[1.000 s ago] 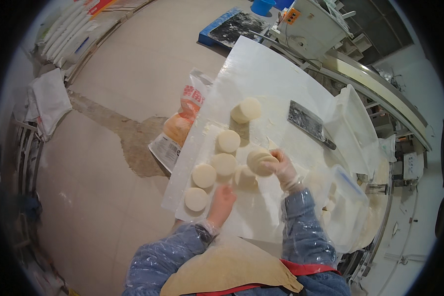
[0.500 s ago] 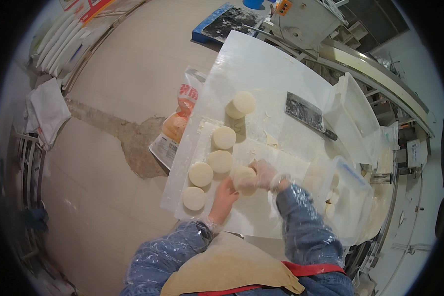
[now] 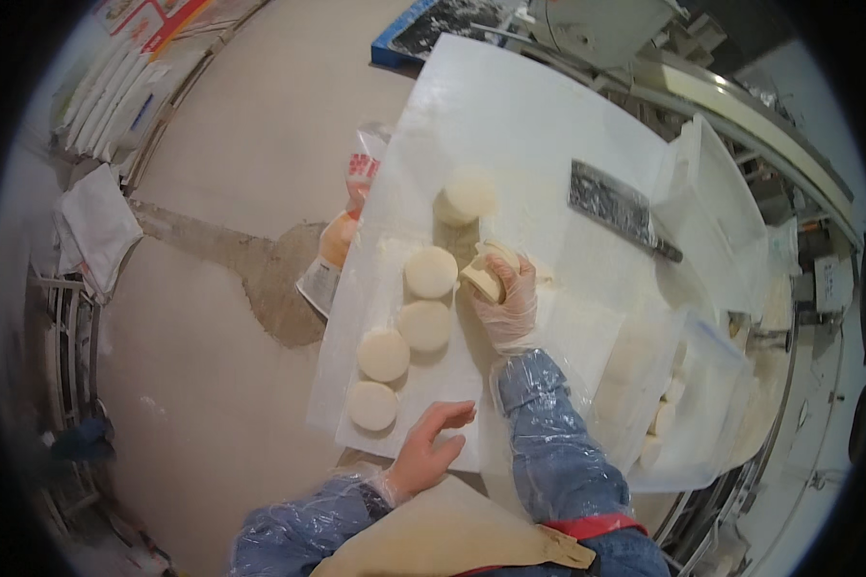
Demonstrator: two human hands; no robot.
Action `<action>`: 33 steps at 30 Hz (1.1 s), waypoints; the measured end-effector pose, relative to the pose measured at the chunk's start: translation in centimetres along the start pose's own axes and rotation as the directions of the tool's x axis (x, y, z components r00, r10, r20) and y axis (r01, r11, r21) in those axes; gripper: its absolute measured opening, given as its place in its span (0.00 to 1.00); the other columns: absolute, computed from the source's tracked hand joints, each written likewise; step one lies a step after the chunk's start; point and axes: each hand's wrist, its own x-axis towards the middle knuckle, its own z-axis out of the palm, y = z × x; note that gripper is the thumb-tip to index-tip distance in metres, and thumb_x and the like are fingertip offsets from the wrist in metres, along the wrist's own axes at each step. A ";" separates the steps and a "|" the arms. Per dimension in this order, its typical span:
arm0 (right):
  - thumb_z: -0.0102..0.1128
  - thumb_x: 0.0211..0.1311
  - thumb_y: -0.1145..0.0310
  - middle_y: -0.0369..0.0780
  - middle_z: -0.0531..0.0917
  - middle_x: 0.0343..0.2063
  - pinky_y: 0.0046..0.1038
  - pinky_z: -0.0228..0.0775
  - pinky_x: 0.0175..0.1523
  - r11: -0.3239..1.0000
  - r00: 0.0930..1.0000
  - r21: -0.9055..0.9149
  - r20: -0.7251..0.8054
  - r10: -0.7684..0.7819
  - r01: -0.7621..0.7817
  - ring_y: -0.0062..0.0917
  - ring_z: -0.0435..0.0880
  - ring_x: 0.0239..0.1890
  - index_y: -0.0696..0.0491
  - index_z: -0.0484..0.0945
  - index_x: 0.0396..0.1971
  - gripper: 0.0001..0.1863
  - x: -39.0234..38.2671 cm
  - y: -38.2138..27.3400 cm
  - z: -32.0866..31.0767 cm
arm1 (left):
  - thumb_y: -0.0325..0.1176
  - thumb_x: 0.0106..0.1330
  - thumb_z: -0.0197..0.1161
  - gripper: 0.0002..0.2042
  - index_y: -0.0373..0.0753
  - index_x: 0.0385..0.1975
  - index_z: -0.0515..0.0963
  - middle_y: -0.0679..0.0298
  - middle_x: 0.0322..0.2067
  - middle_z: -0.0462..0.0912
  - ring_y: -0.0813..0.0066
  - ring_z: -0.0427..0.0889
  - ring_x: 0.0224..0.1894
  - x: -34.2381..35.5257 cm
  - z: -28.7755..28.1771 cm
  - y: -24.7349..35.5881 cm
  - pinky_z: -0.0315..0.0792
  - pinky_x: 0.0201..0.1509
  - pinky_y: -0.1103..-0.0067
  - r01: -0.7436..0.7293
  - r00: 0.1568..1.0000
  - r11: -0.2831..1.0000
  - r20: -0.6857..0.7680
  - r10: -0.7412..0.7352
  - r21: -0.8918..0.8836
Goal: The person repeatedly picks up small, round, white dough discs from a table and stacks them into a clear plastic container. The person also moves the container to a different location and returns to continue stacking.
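Across the counter (image 3: 548,120), left to right, we list: one part-orange bag (image 3: 335,238), by the left edge; four pale rounds (image 3: 383,355), staggered near that edge; our left hand (image 3: 428,450), near the front edge, grip empty, fingers extended, thumb apart; one pale stack (image 3: 469,197), farther back; our right hand (image 3: 514,300), just nearer than that stack, grip closed about several tilted pale discs (image 3: 482,280); one dark-bladed cleaver (image 3: 609,200), lying flat; one clear container (image 3: 698,413), holding pale pieces (image 3: 661,419); one white tub (image 3: 710,192), behind it.
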 end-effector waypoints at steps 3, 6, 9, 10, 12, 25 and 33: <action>0.68 0.39 0.74 0.47 0.65 0.46 0.34 0.63 0.55 0.998 1.000 0.066 -0.018 -0.002 0.003 0.39 0.68 0.50 0.54 0.67 0.50 0.32 -1.0 0.4 -0.7 | 0.19 0.55 0.51 0.19 0.35 0.49 0.69 0.61 0.43 0.71 0.72 0.74 0.48 -0.4 -0.3 0.0 0.65 0.55 0.77 0.063 0.993 0.996 -0.097 -0.068 -0.055; 0.70 0.36 0.68 0.48 0.69 0.46 0.36 0.61 0.55 0.991 0.978 -0.024 -0.159 -0.132 0.130 0.42 0.68 0.49 0.56 0.73 0.43 0.28 -1.9 0.9 -1.2 | 0.20 0.56 0.51 0.17 0.35 0.47 0.70 0.62 0.41 0.73 0.74 0.75 0.45 -0.5 -0.3 0.0 0.66 0.52 0.79 0.109 0.982 0.991 -0.147 -0.119 -0.073; 0.70 0.40 0.69 0.48 0.65 0.48 0.33 0.61 0.56 0.996 0.997 -0.063 0.055 -0.055 0.059 0.40 0.68 0.51 0.53 0.72 0.46 0.28 -0.6 1.0 0.6 | 0.21 0.57 0.51 0.16 0.35 0.46 0.71 0.62 0.38 0.74 0.74 0.75 0.44 -0.5 -0.2 -0.2 0.67 0.50 0.80 0.075 0.988 0.996 -0.132 -0.081 -0.052; 0.69 0.42 0.70 0.48 0.64 0.48 0.31 0.62 0.56 0.989 0.984 -0.061 0.125 -0.126 0.134 0.39 0.68 0.51 0.53 0.71 0.47 0.28 -0.5 0.9 1.0 | 0.21 0.57 0.51 0.15 0.35 0.46 0.71 0.63 0.37 0.75 0.75 0.76 0.44 -0.6 -0.2 -0.3 0.67 0.50 0.80 0.053 0.991 0.998 -0.122 -0.055 -0.021; 0.69 0.39 0.68 0.48 0.67 0.47 0.35 0.61 0.56 0.999 1.000 -0.052 -0.028 0.010 -0.012 0.42 0.68 0.51 0.51 0.73 0.46 0.28 -0.8 1.0 1.2 | 0.21 0.57 0.51 0.15 0.35 0.45 0.72 0.63 0.36 0.75 0.75 0.76 0.43 -0.8 -0.4 -0.3 0.67 0.49 0.80 0.070 0.988 0.998 -0.135 -0.069 0.001; 0.70 0.39 0.64 0.51 0.66 0.46 0.37 0.65 0.51 0.998 0.989 -0.006 -0.133 0.065 -0.066 0.42 0.69 0.48 0.49 0.65 0.54 0.37 -1.1 -0.5 0.2 | 0.22 0.60 0.52 0.11 0.33 0.42 0.72 0.64 0.34 0.76 0.77 0.75 0.39 -0.5 -0.9 0.6 0.67 0.47 0.81 0.003 0.992 1.000 -0.130 -0.001 0.018; 0.63 0.49 0.73 0.39 0.70 0.48 0.22 0.67 0.49 0.614 0.867 0.629 0.217 0.449 -0.476 0.21 0.71 0.47 0.52 0.57 0.59 0.36 -9.1 -6.0 -7.8 | 0.39 0.68 0.44 0.25 0.35 0.62 0.54 0.61 0.59 0.57 0.74 0.58 0.60 6.4 4.9 1.6 0.52 0.64 0.79 0.006 0.998 0.974 -0.054 -0.019 -0.225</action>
